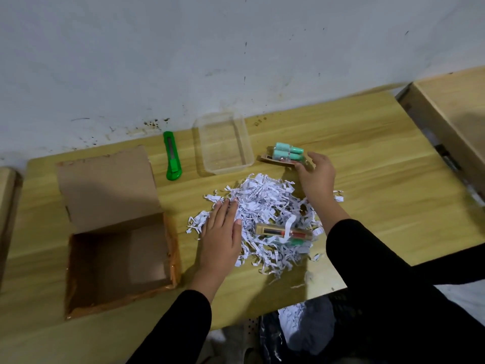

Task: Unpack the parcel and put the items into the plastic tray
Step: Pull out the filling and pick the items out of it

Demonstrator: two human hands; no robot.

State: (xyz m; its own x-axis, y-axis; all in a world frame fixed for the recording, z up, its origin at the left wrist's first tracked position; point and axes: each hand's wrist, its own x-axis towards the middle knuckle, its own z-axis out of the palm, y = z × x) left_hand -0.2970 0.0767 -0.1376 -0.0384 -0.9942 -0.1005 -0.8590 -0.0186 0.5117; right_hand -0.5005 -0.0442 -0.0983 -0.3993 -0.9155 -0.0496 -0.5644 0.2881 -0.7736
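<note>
The opened cardboard parcel [119, 261] stands at the left with its flap up, and its inside looks bare. A heap of shredded white paper [265, 206] lies mid-table. My left hand [220, 232] rests flat on the heap's left side, fingers apart. A brown pack with red and green pieces [283, 232] lies on the shreds. My right hand [316, 174] touches the near end of a pack of mint-green cylinders [286, 153] lying on the table right of the clear plastic tray [223, 166]; its fingers curl round the pack's edge. Nothing shows inside the tray.
A green utility knife [172, 156] lies between the parcel flap and the tray. The wall runs along the table's far edge. A second wooden surface [451, 111] stands at the right beyond a gap. The table's near edge [288, 308] drops off below the shreds.
</note>
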